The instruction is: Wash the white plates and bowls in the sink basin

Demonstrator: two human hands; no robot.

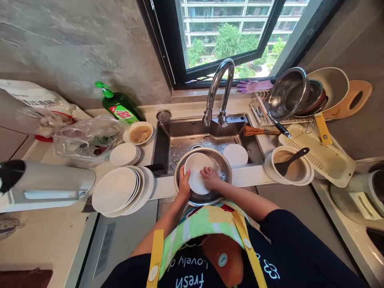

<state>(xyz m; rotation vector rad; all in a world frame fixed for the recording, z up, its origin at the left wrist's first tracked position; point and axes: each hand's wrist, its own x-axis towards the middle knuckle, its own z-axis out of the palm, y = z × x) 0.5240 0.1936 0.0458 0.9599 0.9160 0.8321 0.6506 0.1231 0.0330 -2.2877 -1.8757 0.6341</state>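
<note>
A white plate [196,174] is tilted inside a metal basin [229,170] at the front of the sink. My left hand [184,183] grips the plate's left rim, thumb on its face. My right hand [211,178] presses on the plate's face with its fingers bent; whatever may be under them is hidden. Suds show in the basin beside my right wrist. Another white plate [235,154] lies in the sink [177,138] behind the basin, to the right.
Stacked plates [114,190], small dishes [123,154], a bowl of food scraps [138,133] and a green soap bottle [121,105] stand left. Over the sink arches a faucet [220,84]. Right are a whisk brush [259,131], a white pot [271,164] and a pan rack [261,108].
</note>
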